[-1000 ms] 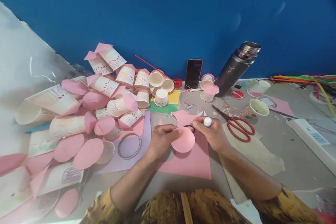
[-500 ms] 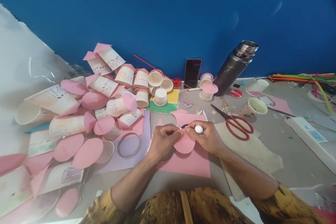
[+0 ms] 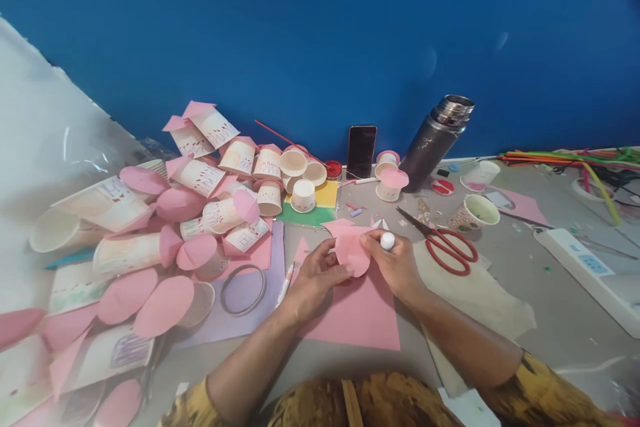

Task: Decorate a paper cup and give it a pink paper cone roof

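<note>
Left hand and right hand pinch round pink paper disc; right also clasps white-capped tube. Ten o'clock: white paper cups, markings unreadable.

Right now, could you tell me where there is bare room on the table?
Bare grey table lies between the beige sheet and the power strip. Crowded: the cup pile at left; the middle, where left hand and right hand hold the pink disc.

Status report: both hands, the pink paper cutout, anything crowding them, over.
Left hand pinching pink cutout. Right hand on cutout too, white-capped tube in fist. Red scissors lie right, apart.
</note>
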A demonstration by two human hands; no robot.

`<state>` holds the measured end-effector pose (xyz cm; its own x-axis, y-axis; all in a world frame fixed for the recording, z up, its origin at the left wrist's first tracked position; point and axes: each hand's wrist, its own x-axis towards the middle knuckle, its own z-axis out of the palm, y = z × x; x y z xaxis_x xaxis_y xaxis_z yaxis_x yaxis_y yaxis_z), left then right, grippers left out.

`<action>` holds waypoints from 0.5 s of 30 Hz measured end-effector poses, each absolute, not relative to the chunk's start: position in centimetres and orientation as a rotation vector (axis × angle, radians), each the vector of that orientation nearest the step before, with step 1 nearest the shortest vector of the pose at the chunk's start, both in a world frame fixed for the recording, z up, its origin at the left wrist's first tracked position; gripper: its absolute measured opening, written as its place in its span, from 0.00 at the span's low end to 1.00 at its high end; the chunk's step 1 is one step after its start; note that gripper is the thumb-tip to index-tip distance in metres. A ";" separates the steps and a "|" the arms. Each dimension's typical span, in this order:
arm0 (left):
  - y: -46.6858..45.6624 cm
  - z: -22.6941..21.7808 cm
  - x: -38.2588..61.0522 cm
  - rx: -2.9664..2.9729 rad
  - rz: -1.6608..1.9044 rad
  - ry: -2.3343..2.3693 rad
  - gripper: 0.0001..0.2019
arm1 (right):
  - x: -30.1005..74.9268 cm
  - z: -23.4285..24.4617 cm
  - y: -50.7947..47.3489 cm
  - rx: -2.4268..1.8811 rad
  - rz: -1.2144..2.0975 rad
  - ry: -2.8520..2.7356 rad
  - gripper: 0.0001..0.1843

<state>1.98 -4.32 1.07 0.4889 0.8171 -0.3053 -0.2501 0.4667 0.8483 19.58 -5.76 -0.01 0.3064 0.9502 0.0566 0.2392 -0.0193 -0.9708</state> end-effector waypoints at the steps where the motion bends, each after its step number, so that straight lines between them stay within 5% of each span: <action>1: -4.4 1.0 2.1 0.823 0.765 0.797 0.31 | 19.5 0.0 -5.7 -1.503 0.862 -1.125 0.18; 15: -4.3 -0.3 2.4 0.889 0.953 1.000 0.20 | 18.2 0.2 -6.2 -1.481 1.157 -0.997 0.20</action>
